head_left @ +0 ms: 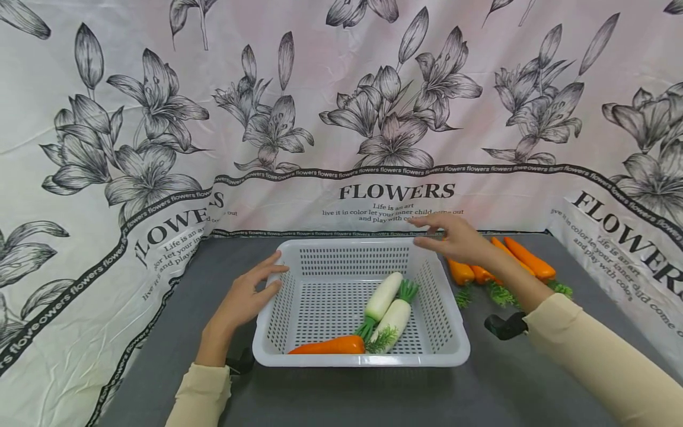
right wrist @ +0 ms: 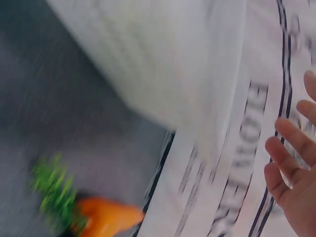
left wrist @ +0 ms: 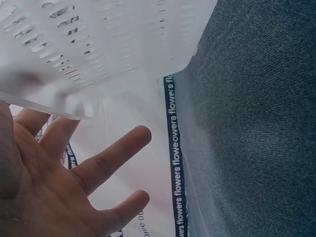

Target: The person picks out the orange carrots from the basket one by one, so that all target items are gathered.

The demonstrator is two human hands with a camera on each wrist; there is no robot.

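A white perforated plastic basket (head_left: 363, 360) stands on the grey cloth. Inside it lie two white radishes (head_left: 383, 296) with green tops and one orange carrot (head_left: 331, 345) along the near wall. At the left rim is my left hand (head_left: 242, 296), its fingertips resting on the edge. In the left wrist view that hand (left wrist: 59, 177) has its fingers spread, some of them behind the rim (left wrist: 44, 108). My right hand (head_left: 453, 237) hovers over the back right corner, holding nothing. Its fingers (right wrist: 295, 136) look extended and apart from the basket (right wrist: 163, 64) in the right wrist view.
Several orange carrots (head_left: 530, 259) with green leafy tops lie right of the basket, partly hidden by my right forearm. Behind stands a white curtain (head_left: 299, 201) with printed flowers and lettering. Grey cloth (head_left: 341, 403) covers the surface around the basket.
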